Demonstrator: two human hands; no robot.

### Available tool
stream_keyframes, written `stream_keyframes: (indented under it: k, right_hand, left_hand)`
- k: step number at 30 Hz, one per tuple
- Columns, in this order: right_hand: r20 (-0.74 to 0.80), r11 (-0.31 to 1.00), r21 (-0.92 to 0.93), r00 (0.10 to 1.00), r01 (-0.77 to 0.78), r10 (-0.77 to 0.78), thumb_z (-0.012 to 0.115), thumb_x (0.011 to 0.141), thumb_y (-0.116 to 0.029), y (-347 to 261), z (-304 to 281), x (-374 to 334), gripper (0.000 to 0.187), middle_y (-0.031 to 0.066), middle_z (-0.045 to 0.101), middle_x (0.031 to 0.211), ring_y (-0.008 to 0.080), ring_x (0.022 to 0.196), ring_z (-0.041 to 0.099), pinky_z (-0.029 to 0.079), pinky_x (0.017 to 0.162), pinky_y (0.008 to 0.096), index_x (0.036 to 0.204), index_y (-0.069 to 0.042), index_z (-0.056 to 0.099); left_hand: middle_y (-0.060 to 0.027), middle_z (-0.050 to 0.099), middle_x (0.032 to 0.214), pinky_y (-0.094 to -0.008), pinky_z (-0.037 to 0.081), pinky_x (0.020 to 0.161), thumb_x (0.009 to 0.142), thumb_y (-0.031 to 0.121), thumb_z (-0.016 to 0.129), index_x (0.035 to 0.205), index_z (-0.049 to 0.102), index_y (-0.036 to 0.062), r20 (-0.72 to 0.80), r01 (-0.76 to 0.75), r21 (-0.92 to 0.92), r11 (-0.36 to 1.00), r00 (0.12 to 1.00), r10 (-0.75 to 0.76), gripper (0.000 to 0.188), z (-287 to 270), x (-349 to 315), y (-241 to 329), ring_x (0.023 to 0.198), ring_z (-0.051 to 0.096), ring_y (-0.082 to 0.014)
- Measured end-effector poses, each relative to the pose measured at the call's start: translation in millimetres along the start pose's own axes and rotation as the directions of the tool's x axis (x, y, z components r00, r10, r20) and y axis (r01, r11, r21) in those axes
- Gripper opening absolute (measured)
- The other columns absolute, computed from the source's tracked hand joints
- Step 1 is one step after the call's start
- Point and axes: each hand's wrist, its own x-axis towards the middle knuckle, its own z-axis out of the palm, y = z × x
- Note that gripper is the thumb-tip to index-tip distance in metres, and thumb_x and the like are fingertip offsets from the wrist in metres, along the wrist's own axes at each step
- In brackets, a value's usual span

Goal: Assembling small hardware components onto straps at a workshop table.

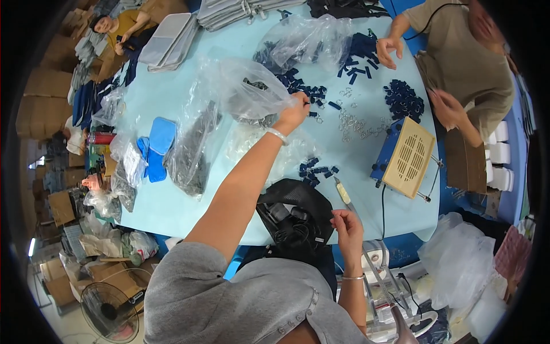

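On a pale blue table [172, 200] amid stacked cartons: clear bags, dark blue strap pieces [404, 98], metal rings [350, 123], a beige box unit [407, 156]. Left hand [293, 112] outstretched, fingers closed, pinching the clear plastic bag [246, 89] at mid-table. Right hand [346, 225] at the near edge, fingertips pressed together; contents too small to tell. Black mesh pouch [298, 215] just beside it.

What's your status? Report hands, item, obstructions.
Left hand stretched over the table, pinching the clear plastic bag. Right hand near the table edge, fingers curled, contents unclear. Blue strap pieces and metal rings scattered beside the bag.
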Motion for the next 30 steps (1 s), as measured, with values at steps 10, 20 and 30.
stream_keyframes:
  k: [10, 20, 30]
  right_hand:
    - [-0.051, 0.991, -0.053, 0.991, 0.119, -0.122, 0.050, 0.091, -0.010, -31.4, 4.5, 23.1, 0.016, 0.0030, 0.059, 0.080, 0.0085, 0.073, 0.056, 0.046, 0.067, 0.0208, 0.098, 0.001, 0.059]
    - [-0.055, 0.741, -0.257, 0.756, 0.620, -0.652, 0.060, 0.080, 0.002, -100.1, 35.1, 33.8, 0.018, 0.0056, 0.061, 0.086, 0.0113, 0.075, 0.059, 0.047, 0.066, 0.0225, 0.097, -0.004, 0.063]
    - [0.038, 0.871, 0.380, 0.936, 0.311, -0.351, 0.056, 0.085, -0.005, -102.9, 45.3, 7.7, 0.008, 0.0061, 0.061, 0.084, 0.0118, 0.073, 0.059, 0.048, 0.066, 0.0229, 0.092, -0.001, 0.056]
  left_hand:
    - [0.0028, 0.056, 0.079, -0.0176, 0.042, 0.054, 0.086, 0.021, 0.061, 0.105, 0.057, 0.0072, 0.560, 0.581, -0.773, 0.256, 0.814, -0.156, 0.024, -69.8, -90.4, 88.8, 0.065, 0.052, -0.0036]
    - [-0.0004, 0.056, 0.078, -0.0161, 0.033, 0.046, 0.088, 0.024, 0.058, 0.092, 0.055, 0.0057, 0.690, 0.688, -0.716, -0.120, 0.723, 0.028, 0.018, -109.1, -161.6, 149.8, 0.059, 0.046, -0.0038]
    - [-0.0011, 0.054, 0.067, -0.0171, 0.035, 0.044, 0.091, 0.019, 0.052, 0.089, 0.054, 0.0042, 0.427, 0.393, -0.834, 0.388, 0.904, 0.002, 0.015, -149.6, -187.7, 178.4, 0.053, 0.046, -0.0049]
